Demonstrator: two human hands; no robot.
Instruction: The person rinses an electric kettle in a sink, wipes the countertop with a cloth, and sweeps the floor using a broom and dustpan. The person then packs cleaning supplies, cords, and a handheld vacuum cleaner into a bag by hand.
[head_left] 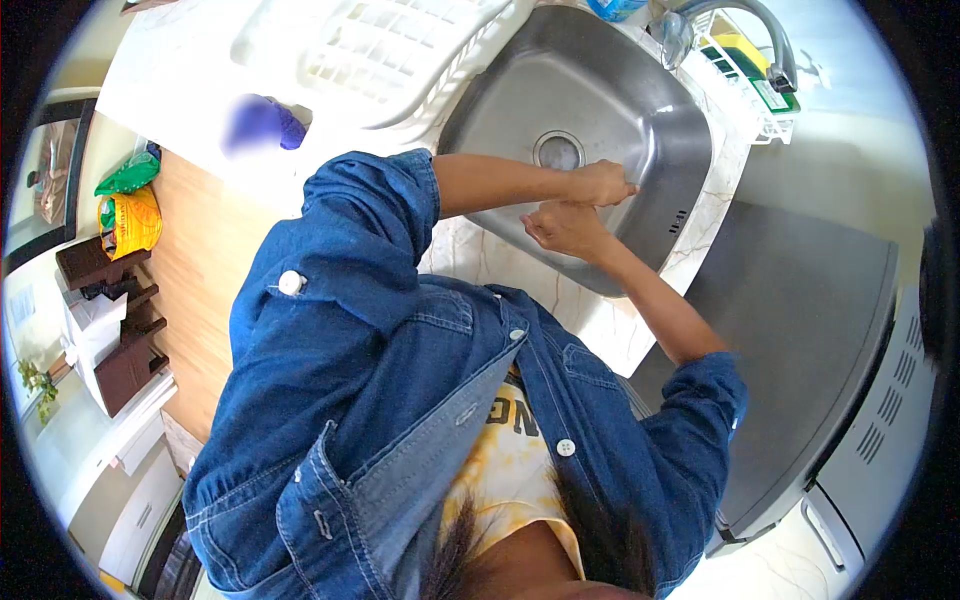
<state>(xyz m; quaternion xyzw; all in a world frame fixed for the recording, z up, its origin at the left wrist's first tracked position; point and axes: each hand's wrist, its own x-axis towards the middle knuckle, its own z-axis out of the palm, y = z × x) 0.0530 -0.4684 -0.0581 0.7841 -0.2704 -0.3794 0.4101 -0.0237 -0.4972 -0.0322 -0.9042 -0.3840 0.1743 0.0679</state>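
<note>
Around the sink (680, 140) | white rack (375, 60) just left | faucet (768, 28), caddy (775, 130) behind

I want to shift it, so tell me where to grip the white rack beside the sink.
Probably by its slotted side wall, coming from over the sink: the wall faces that way, and its openings should let someone hook in. One end is cut off by the frame.

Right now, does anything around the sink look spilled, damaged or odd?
Nothing visible looks spilled or damaged. One oddity: the purple item near the white rack is partly blurred, so I cannot tell what it is.
</note>
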